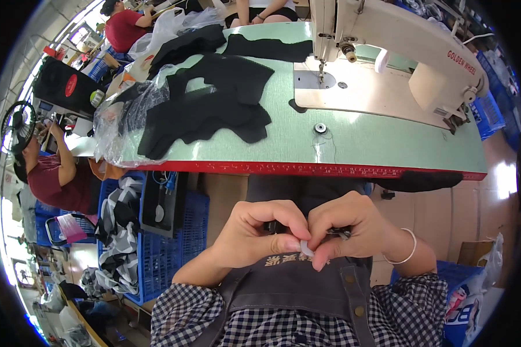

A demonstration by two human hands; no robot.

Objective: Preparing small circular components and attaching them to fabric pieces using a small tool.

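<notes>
My left hand (266,228) and my right hand (347,222) meet in front of my apron, with thumbs and forefingers pinched together. Between the fingertips is a small whitish piece (307,248), too small to name. A dark, partly shiny object (340,233) shows within the curl of my right hand; its kind is hidden. Something dark also shows inside the curl of my left hand, but I cannot tell whether it is held. Beyond my hands, a bobbin (320,128) with a loose dark thread lies on the green tabletop (243,151).
An industrial sewing machine (399,34) stands at the back right of the table. Black fabric pieces (208,110) and clear plastic (118,130) cover its left. Blue crates (162,254) stand at lower left, one with grey fabric. Other people sit at the far left and back.
</notes>
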